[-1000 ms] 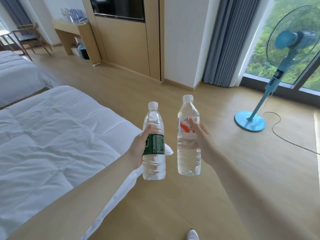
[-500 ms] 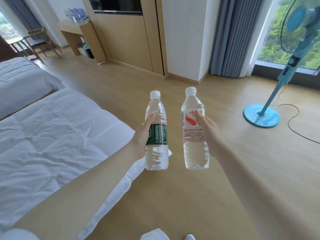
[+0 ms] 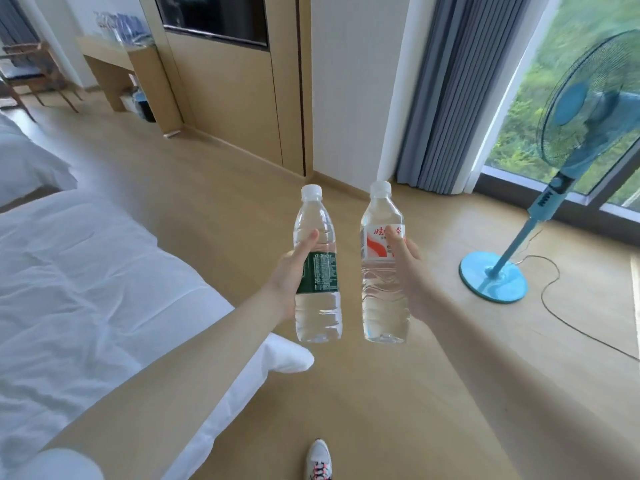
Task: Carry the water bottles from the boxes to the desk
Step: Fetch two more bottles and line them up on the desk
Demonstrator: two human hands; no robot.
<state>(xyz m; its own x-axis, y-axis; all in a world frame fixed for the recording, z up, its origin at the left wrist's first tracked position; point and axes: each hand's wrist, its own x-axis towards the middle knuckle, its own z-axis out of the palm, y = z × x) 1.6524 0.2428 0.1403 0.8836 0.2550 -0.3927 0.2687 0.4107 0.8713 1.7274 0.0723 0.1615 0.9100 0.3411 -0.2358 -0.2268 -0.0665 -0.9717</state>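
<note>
My left hand (image 3: 289, 271) grips a clear water bottle with a green label (image 3: 317, 268), held upright in front of me. Beside it, my right hand (image 3: 410, 268) grips a second upright bottle with a red and white label (image 3: 381, 268). Both have white caps and stand a little apart above the wooden floor. The wooden desk (image 3: 114, 60) stands far off at the back left, with several bottles (image 3: 119, 26) on its top. No boxes are in view.
A white bed (image 3: 86, 289) fills the left side, its corner near my left arm. A blue standing fan (image 3: 540, 209) with a floor cable (image 3: 568, 320) is on the right by the window. A wooden chair (image 3: 31, 74) stands beyond the desk.
The view has shifted as I walk. A shoe has stepped into view at the bottom. Both bottles stay gripped upright, side by side.
</note>
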